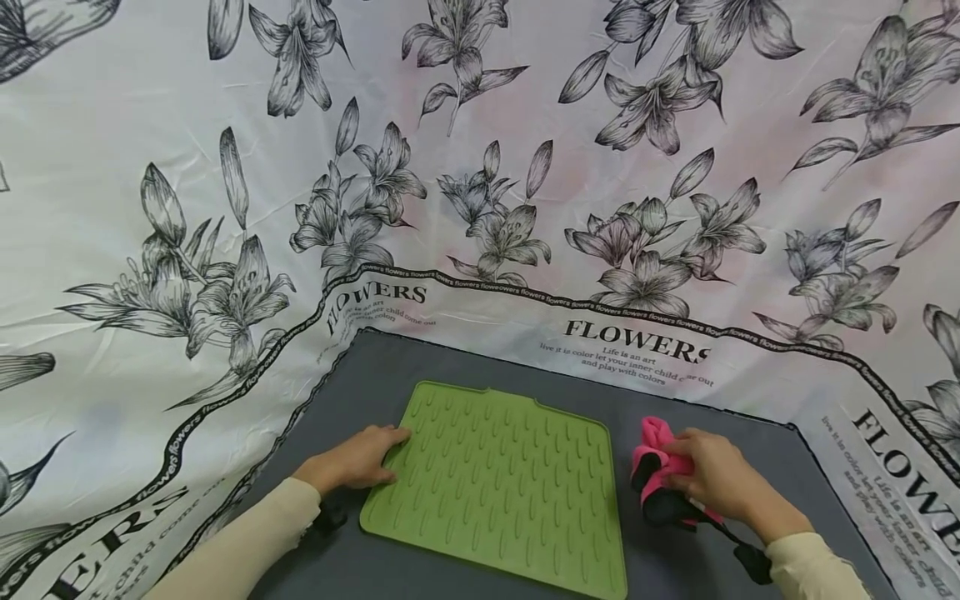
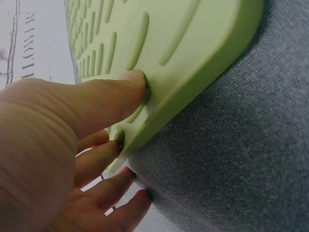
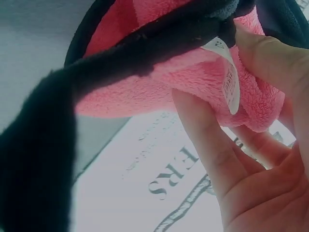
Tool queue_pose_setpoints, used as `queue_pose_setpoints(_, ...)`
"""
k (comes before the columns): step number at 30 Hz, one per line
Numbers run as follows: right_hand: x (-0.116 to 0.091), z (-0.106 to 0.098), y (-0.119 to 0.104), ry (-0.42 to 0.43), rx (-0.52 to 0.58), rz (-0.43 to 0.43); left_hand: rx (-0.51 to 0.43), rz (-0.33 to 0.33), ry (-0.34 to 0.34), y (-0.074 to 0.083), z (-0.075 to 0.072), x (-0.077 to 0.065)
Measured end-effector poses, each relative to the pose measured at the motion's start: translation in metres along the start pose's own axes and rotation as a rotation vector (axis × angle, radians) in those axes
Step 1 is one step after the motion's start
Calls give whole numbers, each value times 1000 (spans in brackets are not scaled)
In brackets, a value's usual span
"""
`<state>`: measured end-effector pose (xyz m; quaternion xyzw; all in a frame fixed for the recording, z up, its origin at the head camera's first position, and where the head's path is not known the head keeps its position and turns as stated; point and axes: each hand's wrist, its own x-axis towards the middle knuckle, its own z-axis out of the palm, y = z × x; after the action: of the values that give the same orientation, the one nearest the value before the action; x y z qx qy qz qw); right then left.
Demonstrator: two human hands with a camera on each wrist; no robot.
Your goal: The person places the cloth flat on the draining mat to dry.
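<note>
A green silicone mat (image 1: pixel 495 483) with raised oblong ridges lies on the dark grey surface. My left hand (image 1: pixel 360 458) rests at its left edge. In the left wrist view, the thumb (image 2: pixel 120 94) touches the ridged top, while the other fingertips sit along the rim. To the right of the mat, my right hand (image 1: pixel 716 475) holds a bunched pink plush cloth (image 1: pixel 652 433) with black trim. The right wrist view shows thumb and fingers pinching this pink cloth (image 3: pixel 145 96) beside its white label (image 3: pixel 229 79). A black band hangs from it toward the wrist.
Behind and at both sides of the dark grey surface (image 1: pixel 352 367) rises a white sheet (image 1: pixel 480 100) printed with black lilies and the word FLOWERS. A black border strip (image 1: pixel 525 292) runs across the sheet above the lettering.
</note>
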<state>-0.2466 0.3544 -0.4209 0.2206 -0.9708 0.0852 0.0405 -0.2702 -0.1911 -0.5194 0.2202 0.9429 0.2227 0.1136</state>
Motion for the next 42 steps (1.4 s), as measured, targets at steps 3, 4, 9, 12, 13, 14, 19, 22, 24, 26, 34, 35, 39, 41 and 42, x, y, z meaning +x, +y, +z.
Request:
queue_pose_setpoints(3,8,-3,-3,21,-4,-30,2,-6,-1,2,-1,1)
queue_pose_setpoints(4,10,-4,-5,30,-7,-41,8,-7,0,3,-2,1)
queue_pose_setpoints(9,22,-1,-13,29,-3,-93,15,-9,2,3,-2,1)
queue_pose_setpoints(12,29,1,-18,13,-4,-109,7,-10,1,3,-2,1)
queue_pose_setpoints(13,32,2,-21,8,-2,-117,5,-12,-2,3,-1,0)
queue_pose_setpoints(14,34,2,-23,4,-3,-126,4,-13,-1,2,-1,0)
queue_pose_setpoints(19,50,3,-39,-16,-4,-189,-7,-21,5,2,0,-3)
queue_pose_setpoints(22,60,3,-49,-39,2,-207,-9,-23,8,3,0,-3)
queue_pose_setpoints(24,67,4,-56,-54,14,-214,-7,-23,7,3,0,-3)
queue_pose_setpoints(26,73,6,-62,-63,26,-223,-8,-25,6,4,0,-2)
queue_pose_setpoints(34,95,28,-88,-71,93,-270,1,-21,14,2,3,0)
queue_pose_setpoints(35,97,32,-91,-71,104,-278,2,-18,16,2,3,0)
queue_pose_setpoints(39,104,48,-103,-77,143,-298,-5,-13,20,1,4,0)
queue_pose_setpoints(41,106,56,-107,-76,147,-300,-3,-13,19,2,4,-1)
queue_pose_setpoints(42,107,61,-109,-77,149,-300,-1,-14,20,2,4,-1)
